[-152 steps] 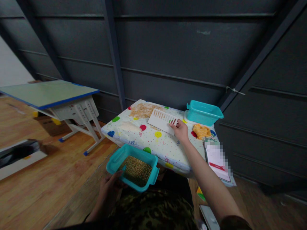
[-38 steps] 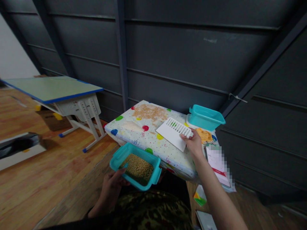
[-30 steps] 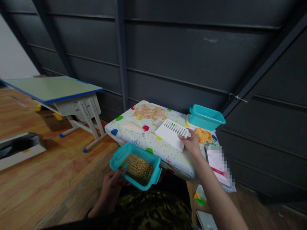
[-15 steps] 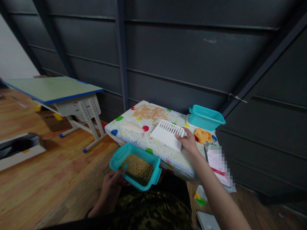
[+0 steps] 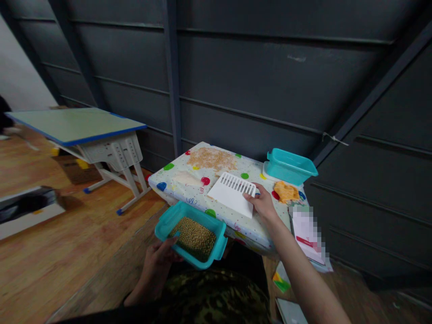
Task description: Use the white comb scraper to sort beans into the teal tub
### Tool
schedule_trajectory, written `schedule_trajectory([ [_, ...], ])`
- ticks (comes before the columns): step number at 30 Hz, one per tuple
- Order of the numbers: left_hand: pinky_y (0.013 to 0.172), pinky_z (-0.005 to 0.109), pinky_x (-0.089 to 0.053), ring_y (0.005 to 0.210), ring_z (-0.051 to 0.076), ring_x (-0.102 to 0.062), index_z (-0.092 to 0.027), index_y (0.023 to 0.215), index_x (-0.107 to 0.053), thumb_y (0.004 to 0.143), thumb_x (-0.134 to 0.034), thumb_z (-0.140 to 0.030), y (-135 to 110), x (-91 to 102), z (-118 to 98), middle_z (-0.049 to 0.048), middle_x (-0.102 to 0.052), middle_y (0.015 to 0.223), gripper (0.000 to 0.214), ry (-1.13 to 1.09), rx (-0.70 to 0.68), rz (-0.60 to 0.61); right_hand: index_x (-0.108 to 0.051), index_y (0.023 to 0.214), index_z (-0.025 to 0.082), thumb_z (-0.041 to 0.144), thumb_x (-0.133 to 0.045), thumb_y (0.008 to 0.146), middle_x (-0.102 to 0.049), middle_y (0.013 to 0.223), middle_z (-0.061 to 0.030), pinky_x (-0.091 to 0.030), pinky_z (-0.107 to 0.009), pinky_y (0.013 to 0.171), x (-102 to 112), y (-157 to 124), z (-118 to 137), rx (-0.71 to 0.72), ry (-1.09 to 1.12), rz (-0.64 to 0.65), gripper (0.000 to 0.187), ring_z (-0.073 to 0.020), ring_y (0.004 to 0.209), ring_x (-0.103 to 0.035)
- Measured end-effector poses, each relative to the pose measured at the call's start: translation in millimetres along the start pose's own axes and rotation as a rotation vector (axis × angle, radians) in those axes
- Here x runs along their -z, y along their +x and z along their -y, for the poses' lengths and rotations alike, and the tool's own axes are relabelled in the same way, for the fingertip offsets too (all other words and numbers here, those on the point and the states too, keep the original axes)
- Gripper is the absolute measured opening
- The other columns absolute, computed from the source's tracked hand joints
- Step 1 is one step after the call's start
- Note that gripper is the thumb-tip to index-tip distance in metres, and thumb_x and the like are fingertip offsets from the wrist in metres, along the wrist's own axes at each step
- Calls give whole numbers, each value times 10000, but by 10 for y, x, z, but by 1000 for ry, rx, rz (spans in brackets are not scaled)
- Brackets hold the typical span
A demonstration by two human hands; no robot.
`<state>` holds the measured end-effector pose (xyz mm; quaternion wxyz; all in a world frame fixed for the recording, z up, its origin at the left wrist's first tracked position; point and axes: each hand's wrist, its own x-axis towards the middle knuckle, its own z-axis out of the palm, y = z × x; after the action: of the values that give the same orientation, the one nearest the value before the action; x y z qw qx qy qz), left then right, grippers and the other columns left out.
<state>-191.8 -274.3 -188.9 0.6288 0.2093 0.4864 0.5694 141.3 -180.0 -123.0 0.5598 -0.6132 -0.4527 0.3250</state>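
My left hand grips the near left corner of a teal plastic basin, thumb over the rim. Round tan beans that look like soybeans lie in the basin, which I hold below the table's front edge. In my right hand is a white flat scraper with a row of slots, pinched at its right end. The scraper rests low over the tablecloth, close to the front edge. Behind it spreads a patch of tan grains, with a pale powdery patch nearer me.
A second teal basin stands at the table's back right, with a crumpled orange cloth before it. A clipboard with paper lies at the right edge. A green-topped desk is to the left; a dark panelled wall rises behind.
My right hand has drawn the white scraper slightly left and toward me. The left hand and the basin of beans have stayed almost where they were.
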Motion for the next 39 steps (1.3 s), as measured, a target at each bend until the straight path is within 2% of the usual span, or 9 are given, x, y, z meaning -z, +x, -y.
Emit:
schedule_trajectory([
  [6,438,278,-532,416,158,-567,-174,444,-663,507,-997,-457,108,99,103,19,-588,431,442,-7,10,9,-680,1120,213,415,-894,577,-704,804,-4,-479,-292,611,-83,-189,121,-28,62,77,617,-199,712,-617],
  [11,446,271,-526,423,156,-579,-165,463,-674,486,-1005,-513,176,152,168,24,-608,453,481,2,23,12,-665,1174,232,412,-918,617,-728,813,-1,-508,-295,628,-160,-388,124,-28,129,144,638,-202,709,-653],
  [14,456,273,-538,436,159,-586,-166,480,-689,469,-1007,-520,165,142,156,28,-623,470,476,11,21,12,-663,1199,240,445,-922,617,-756,846,-13,-527,-309,643,-126,-300,91,4,142,79,670,-203,704,-660],
  [17,448,274,-531,430,160,-575,-174,440,-662,438,-1008,-531,119,107,107,27,-599,449,497,19,33,7,-679,1163,238,478,-915,599,-770,897,-38,-526,-317,647,-41,-67,53,86,93,-84,657,-212,726,-663],
  [20,472,282,-544,429,163,-579,-176,438,-667,512,-989,-478,60,62,51,27,-604,447,448,25,29,1,-680,1152,234,498,-902,574,-765,925,-53,-532,-327,645,14,154,25,94,36,-145,673,-229,755,-670],
  [24,479,278,-533,433,162,-573,-178,442,-668,605,-952,-411,60,60,57,26,-596,440,402,27,29,-7,-672,1182,212,498,-878,561,-753,887,-49,-516,-315,606,-33,297,15,65,2,-122,715,-232,739,-666],
  [31,447,300,-535,417,172,-558,-187,410,-626,504,-985,-493,181,140,163,32,-572,421,481,1,26,-25,-644,1158,208,491,-868,488,-719,824,-23,-455,-276,535,-155,388,6,-34,40,-34,760,-201,664,-629],
  [35,432,291,-522,411,169,-555,-182,423,-638,439,-1002,-518,201,148,179,25,-564,423,495,5,18,-42,-649,1105,214,446,-886,475,-724,839,-16,-428,-255,532,-153,359,61,-71,71,39,712,-175,650,-607],
  [39,465,275,-533,437,161,-570,-173,458,-672,499,-992,-491,170,146,153,25,-586,446,453,-2,21,-9,-658,1106,208,399,-905,485,-706,786,11,-396,-241,519,-136,235,145,-79,78,85,696,-152,614,-565],
])
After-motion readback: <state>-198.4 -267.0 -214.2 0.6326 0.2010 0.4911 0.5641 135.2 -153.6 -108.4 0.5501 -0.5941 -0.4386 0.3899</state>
